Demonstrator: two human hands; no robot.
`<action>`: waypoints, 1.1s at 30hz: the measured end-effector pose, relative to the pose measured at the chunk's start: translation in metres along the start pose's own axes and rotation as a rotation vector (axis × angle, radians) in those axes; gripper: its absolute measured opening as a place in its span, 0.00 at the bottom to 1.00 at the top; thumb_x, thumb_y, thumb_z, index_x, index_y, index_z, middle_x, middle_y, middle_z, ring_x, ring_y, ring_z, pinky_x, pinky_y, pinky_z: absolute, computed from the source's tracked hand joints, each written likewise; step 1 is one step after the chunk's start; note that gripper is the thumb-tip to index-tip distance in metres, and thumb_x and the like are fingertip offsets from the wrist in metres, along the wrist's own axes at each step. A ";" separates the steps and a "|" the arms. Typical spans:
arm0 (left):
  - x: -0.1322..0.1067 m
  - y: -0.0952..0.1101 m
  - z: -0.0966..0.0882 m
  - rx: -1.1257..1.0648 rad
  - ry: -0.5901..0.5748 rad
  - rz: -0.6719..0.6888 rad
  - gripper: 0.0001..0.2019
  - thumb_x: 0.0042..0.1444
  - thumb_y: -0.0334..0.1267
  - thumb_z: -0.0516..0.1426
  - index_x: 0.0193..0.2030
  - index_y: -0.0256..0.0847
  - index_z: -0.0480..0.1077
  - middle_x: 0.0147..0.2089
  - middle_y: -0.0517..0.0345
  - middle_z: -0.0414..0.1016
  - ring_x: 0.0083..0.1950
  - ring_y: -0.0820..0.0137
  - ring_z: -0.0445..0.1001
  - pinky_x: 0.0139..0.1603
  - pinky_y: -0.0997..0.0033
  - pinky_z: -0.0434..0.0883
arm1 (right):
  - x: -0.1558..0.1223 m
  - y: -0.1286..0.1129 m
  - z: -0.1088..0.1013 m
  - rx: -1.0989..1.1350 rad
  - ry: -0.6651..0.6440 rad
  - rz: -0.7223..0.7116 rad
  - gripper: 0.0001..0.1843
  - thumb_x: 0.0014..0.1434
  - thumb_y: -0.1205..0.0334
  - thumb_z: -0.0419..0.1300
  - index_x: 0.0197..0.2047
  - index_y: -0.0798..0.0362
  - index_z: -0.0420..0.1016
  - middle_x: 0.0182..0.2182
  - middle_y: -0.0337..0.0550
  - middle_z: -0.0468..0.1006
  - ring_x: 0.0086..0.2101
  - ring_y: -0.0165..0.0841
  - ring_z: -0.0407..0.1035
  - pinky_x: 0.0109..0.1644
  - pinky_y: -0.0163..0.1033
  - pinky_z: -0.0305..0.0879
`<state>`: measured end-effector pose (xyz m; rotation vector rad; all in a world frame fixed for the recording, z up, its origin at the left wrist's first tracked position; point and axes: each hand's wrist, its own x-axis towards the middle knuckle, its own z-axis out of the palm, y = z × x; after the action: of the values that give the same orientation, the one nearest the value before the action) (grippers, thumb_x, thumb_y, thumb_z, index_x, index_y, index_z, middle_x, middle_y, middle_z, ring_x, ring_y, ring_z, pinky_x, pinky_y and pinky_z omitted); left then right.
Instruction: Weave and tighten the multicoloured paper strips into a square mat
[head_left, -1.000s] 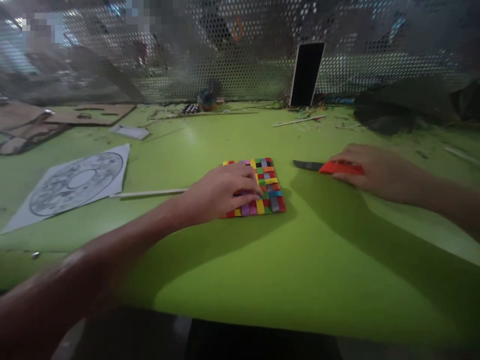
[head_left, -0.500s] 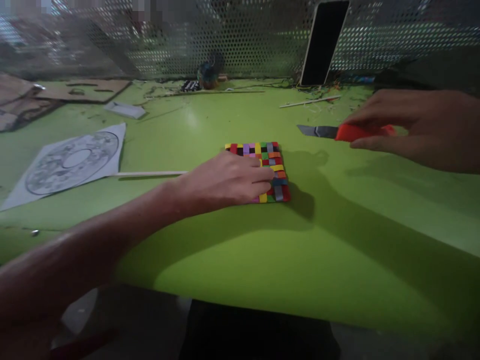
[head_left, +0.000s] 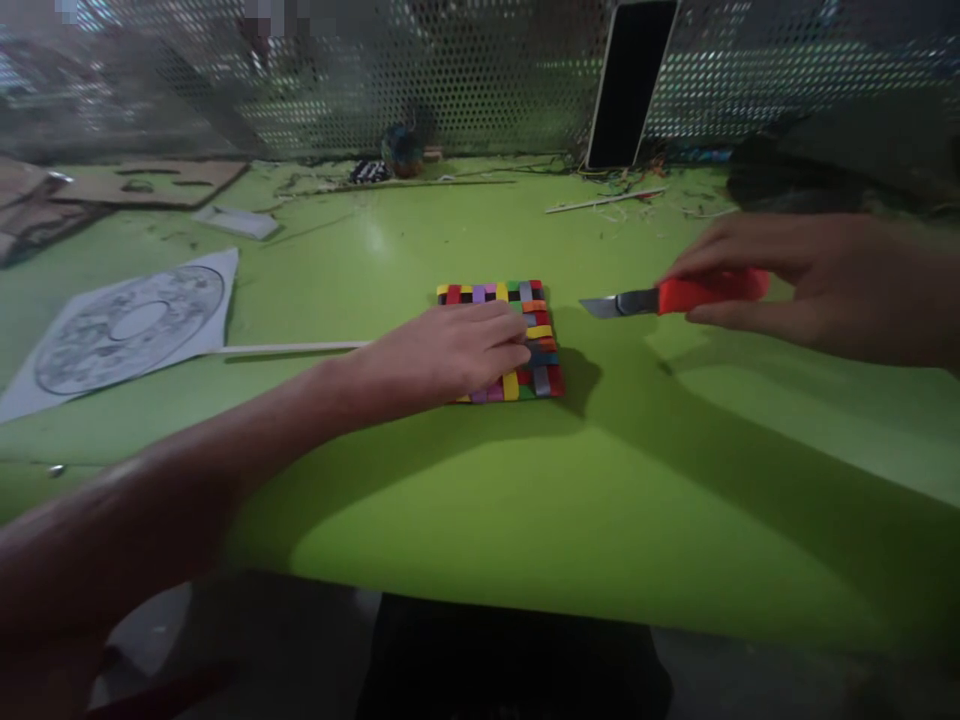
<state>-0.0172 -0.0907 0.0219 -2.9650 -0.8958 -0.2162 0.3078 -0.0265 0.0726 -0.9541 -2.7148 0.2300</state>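
Observation:
A small square mat [head_left: 541, 378], woven from strips of several colours, lies flat on the green table [head_left: 420, 510]. My left hand [head_left: 457, 350] rests over it with fingers curled and pressed down on its surface, hiding its middle and left part. To the right, my right hand [head_left: 810, 285] grips a red-handled knife [head_left: 712, 291] above the table. Its bare blade [head_left: 600, 307] points left toward the mat, and a gap separates the tip from the mat's edge.
A thin white stick [head_left: 292, 349] runs leftward from my left wrist to a sheet with a printed ring pattern [head_left: 135, 320]. Cardboard [head_left: 150, 183] lies at the back left. A phone [head_left: 632, 85] leans on the perforated metal screen [head_left: 487, 70], near scraps and another thin stick [head_left: 604, 200].
My right hand has lowered the knife slightly, and its blade is now nearer the mat's level. My left hand stays on the mat. The whole view has shifted a little.

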 end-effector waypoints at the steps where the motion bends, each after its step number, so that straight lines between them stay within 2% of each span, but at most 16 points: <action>1: 0.000 -0.001 0.001 -0.018 0.000 -0.013 0.16 0.66 0.25 0.50 0.51 0.37 0.76 0.50 0.45 0.76 0.54 0.61 0.72 0.54 0.60 0.72 | 0.000 -0.002 0.001 0.015 -0.016 -0.020 0.20 0.65 0.40 0.54 0.48 0.42 0.76 0.44 0.44 0.79 0.39 0.38 0.72 0.46 0.46 0.65; 3: 0.001 -0.004 0.003 -0.068 0.007 -0.043 0.14 0.68 0.28 0.50 0.50 0.38 0.77 0.49 0.47 0.76 0.52 0.61 0.72 0.54 0.60 0.71 | -0.001 -0.004 0.004 0.047 -0.066 -0.058 0.16 0.65 0.44 0.55 0.48 0.41 0.77 0.44 0.43 0.79 0.38 0.38 0.73 0.45 0.45 0.66; 6: 0.002 -0.007 0.008 -0.142 0.034 -0.072 0.11 0.68 0.32 0.52 0.48 0.40 0.77 0.49 0.48 0.76 0.51 0.61 0.73 0.54 0.60 0.70 | -0.003 -0.007 0.011 0.073 -0.128 -0.068 0.17 0.65 0.45 0.55 0.51 0.38 0.79 0.46 0.42 0.80 0.40 0.39 0.74 0.46 0.45 0.67; 10: 0.004 -0.010 0.012 -0.194 0.058 -0.091 0.10 0.68 0.34 0.53 0.46 0.40 0.77 0.48 0.48 0.76 0.51 0.60 0.73 0.55 0.60 0.69 | -0.003 -0.013 0.022 0.091 -0.130 -0.106 0.18 0.68 0.47 0.55 0.56 0.35 0.78 0.48 0.40 0.79 0.42 0.37 0.74 0.46 0.42 0.67; 13: 0.003 -0.010 0.012 -0.172 0.052 -0.073 0.11 0.69 0.35 0.52 0.46 0.38 0.76 0.48 0.47 0.76 0.51 0.60 0.72 0.55 0.60 0.69 | 0.000 -0.018 0.030 0.085 -0.129 -0.115 0.18 0.69 0.48 0.53 0.54 0.38 0.80 0.45 0.42 0.79 0.40 0.37 0.74 0.44 0.42 0.66; 17: 0.002 -0.010 0.012 -0.123 0.028 -0.046 0.14 0.71 0.36 0.48 0.48 0.36 0.74 0.49 0.46 0.75 0.52 0.61 0.71 0.55 0.59 0.69 | 0.007 -0.022 0.041 0.087 -0.121 -0.143 0.23 0.70 0.43 0.51 0.52 0.44 0.82 0.43 0.46 0.79 0.38 0.40 0.74 0.41 0.44 0.66; 21: 0.001 -0.011 0.014 -0.108 0.042 -0.020 0.14 0.72 0.37 0.48 0.48 0.36 0.74 0.49 0.46 0.75 0.53 0.61 0.71 0.56 0.58 0.68 | 0.013 -0.025 0.047 0.049 -0.134 -0.128 0.27 0.70 0.40 0.47 0.52 0.43 0.83 0.40 0.44 0.79 0.36 0.39 0.73 0.40 0.44 0.67; 25: 0.000 -0.013 0.018 -0.107 0.063 -0.013 0.14 0.72 0.38 0.48 0.48 0.38 0.73 0.49 0.47 0.75 0.52 0.61 0.72 0.55 0.58 0.69 | 0.015 -0.027 0.049 0.028 -0.136 -0.120 0.26 0.71 0.41 0.47 0.53 0.41 0.82 0.40 0.43 0.80 0.36 0.37 0.73 0.41 0.43 0.67; 33: 0.002 -0.009 0.014 -0.069 0.012 -0.025 0.15 0.72 0.36 0.46 0.48 0.34 0.73 0.48 0.44 0.75 0.52 0.58 0.71 0.56 0.55 0.68 | 0.015 -0.031 0.054 -0.045 -0.086 -0.185 0.29 0.73 0.42 0.45 0.54 0.47 0.82 0.40 0.48 0.77 0.36 0.39 0.72 0.38 0.42 0.64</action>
<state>-0.0183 -0.0813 0.0079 -3.0131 -0.9442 -0.2712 0.2625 -0.0446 0.0305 -0.7128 -2.8762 0.1779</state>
